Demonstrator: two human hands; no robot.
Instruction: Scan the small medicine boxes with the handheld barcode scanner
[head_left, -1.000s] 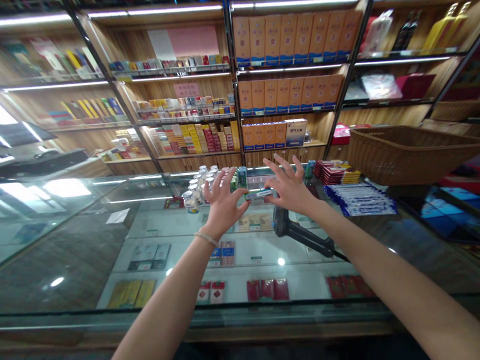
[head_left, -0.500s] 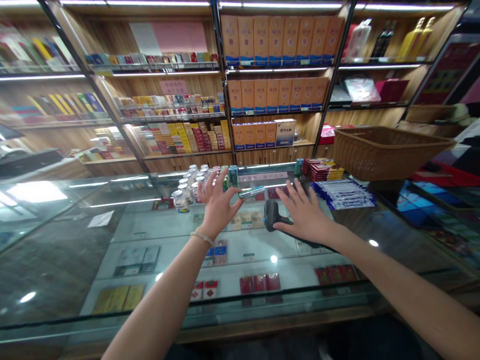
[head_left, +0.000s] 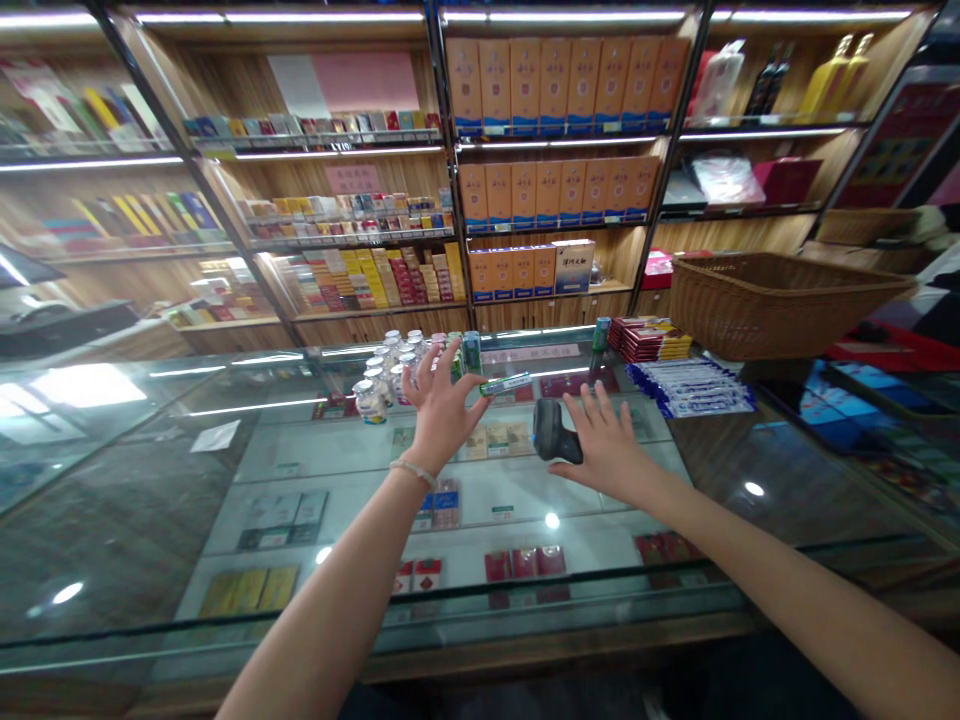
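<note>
- Two bare hands of mine reached over the glass-topped table [head_left: 360,520], palms mostly down.
- My left hand [head_left: 437,415] pinched the slim green-and-white stick pack [head_left: 506,383] at one end between thumb and forefinger, other fingers spread; that grip, I judged, kept most of its long face uncovered.
- The pack was above the table, between my hands, its free end pointing towards my right side.
- My right hand [head_left: 611,450] was open and grasped nothing, fingers fanned over the handle of the barcode scanner [head_left: 550,430]. I cannot tell whether my palm touched it.
- The scanner lay with its head poking out beside my fingers, probably set there for easy reach.
- White-capped bottles [head_left: 371,400] stood grouped beyond my left hand, likely bunched to save room.
- Blue-and-white sachets [head_left: 694,388] lay in an overlapping spread near the wicker basket [head_left: 787,305], with red-and-yellow packets [head_left: 649,340] stacked just behind them, seemingly sorted by kind.
- Flat red packs [head_left: 525,565] sat under the glass, presumably for display.
</note>
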